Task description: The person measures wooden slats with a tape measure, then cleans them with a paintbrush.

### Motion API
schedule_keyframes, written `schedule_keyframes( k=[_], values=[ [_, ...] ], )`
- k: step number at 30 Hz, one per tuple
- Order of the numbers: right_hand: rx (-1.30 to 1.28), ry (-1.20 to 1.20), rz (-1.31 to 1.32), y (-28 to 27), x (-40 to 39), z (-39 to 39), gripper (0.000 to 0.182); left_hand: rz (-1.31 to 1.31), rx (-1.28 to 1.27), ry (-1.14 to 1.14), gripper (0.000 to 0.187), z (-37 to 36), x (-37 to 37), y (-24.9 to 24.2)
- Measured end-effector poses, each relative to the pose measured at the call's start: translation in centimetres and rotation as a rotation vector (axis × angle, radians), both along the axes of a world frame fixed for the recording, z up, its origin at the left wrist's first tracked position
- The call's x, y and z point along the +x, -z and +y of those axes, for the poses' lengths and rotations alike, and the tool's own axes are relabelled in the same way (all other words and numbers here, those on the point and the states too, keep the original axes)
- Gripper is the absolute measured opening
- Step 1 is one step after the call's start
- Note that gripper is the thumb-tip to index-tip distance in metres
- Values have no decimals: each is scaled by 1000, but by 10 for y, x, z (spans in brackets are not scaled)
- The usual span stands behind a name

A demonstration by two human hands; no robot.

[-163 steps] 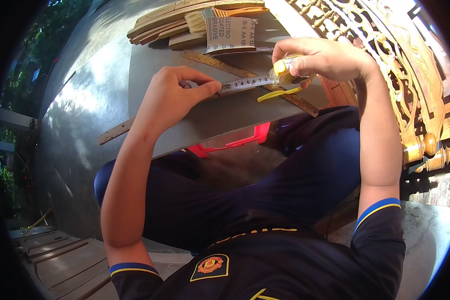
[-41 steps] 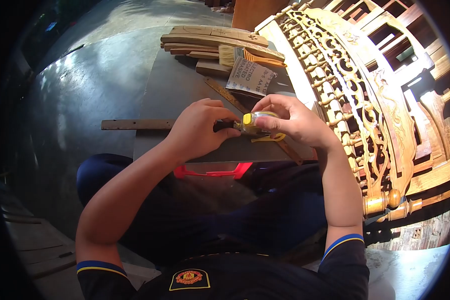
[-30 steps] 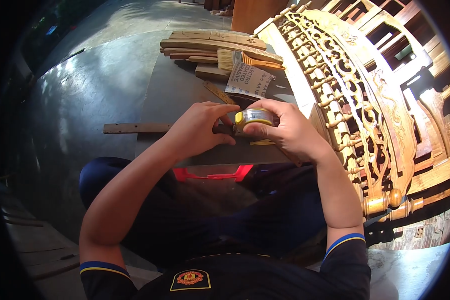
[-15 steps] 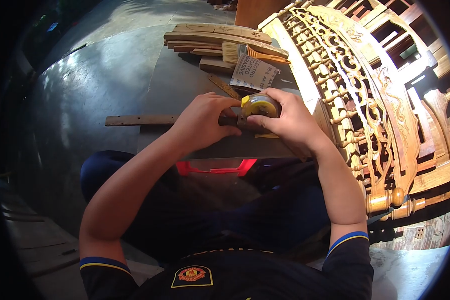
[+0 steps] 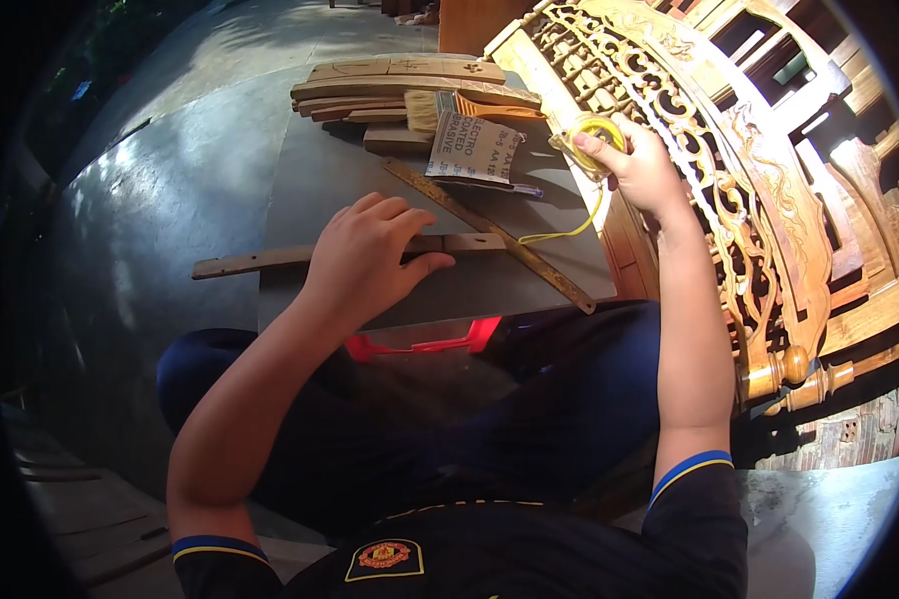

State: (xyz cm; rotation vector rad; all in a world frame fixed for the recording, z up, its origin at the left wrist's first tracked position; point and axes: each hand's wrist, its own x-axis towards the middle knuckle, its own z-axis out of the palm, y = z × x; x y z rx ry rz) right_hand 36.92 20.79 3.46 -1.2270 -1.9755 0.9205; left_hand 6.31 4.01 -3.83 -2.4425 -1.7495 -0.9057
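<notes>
My right hand (image 5: 644,175) grips a yellow tape measure (image 5: 594,135) above the right side of the grey board, thumb pressed on its case. A thin yellow band (image 5: 597,212) hangs from the case and curves down to the left. My left hand (image 5: 365,245) is around a narrow wooden strip (image 5: 260,263), which passes between thumb and curled fingers. Part of the strip is hidden under that hand. Its right end meets a worn, rust-coloured metal ruler (image 5: 459,208) that lies diagonally across the board.
A grey board (image 5: 305,195) lies before me. Stacked wood pieces (image 5: 400,70), a brush (image 5: 425,110) and a printed abrasive sheet (image 5: 474,145) are at its back. Carved wooden furniture (image 5: 694,120) stands along the right. A red plastic frame (image 5: 420,344) shows below the board's front edge.
My right hand has carried the tape measure away from the strip, up and to the right. The ruler is now uncovered. The strip has tilted slightly, and the view has shifted a little.
</notes>
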Motion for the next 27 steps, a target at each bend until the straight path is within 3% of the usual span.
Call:
schedule_keyframes(
  k=[4, 8, 11, 14, 18, 19, 22, 27],
  values=[
    [-124, 38, -141, 31, 3, 32, 45, 0, -8, -42, 42, 6, -4, -3],
    [-210, -50, -22, 51, -16, 37, 44, 29, -38, -31, 37, 4, -6, -8],
    [-107, 43, -216, 48, -24, 34, 43, 55, -18, -23, 33, -3, -10, -11],
    [74, 119, -648, 40, -24, 41, 43, 112, -172, -67, 30, -14, -21, -29],
    [299, 99, -431, 32, -28, 16, 37, 44, -352, -113, 29, -21, -32, -43],
    [214, 51, -411, 22, -32, 5, 30, 54, -335, -115, 28, -21, -34, -40],
    [395, -154, -487, 24, -40, -13, 25, 57, -334, -135, 26, -24, -32, -42],
    [419, -167, -656, 40, -51, -16, 22, 26, -349, -78, 25, -25, -33, -42]
  ],
)
